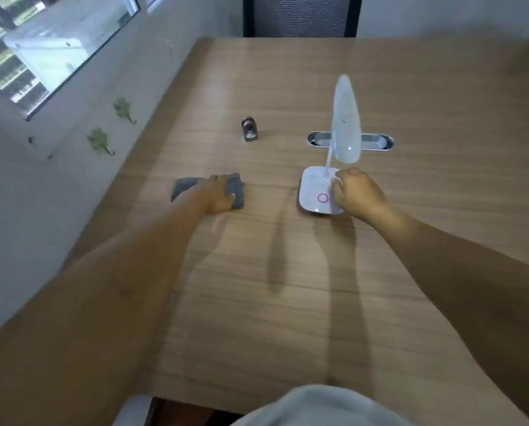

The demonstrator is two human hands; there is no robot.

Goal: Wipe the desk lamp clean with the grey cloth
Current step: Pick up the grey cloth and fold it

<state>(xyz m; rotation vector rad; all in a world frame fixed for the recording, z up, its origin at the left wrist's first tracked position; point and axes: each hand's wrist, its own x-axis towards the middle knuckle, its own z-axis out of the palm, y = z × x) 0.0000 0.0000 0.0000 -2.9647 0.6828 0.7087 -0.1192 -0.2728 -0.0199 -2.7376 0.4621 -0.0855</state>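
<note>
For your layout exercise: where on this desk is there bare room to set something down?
Free: the near desk between the forearms, and the strip between cloth and lamp. Crowded: around the lamp base, right hand and cable slot.

We look down on a wooden desk (288, 272) with a fine horizontal grain, pale where daylight falls across its left part. A white wall (57, 195) runs along the desk's left edge, with two green leaf stickers (98, 141) on it below a dark-framed window (42, 50). Beyond the far edge stands a dark chair back (301, 15). An oval cable port (377, 142) is set into the desktop.
</note>
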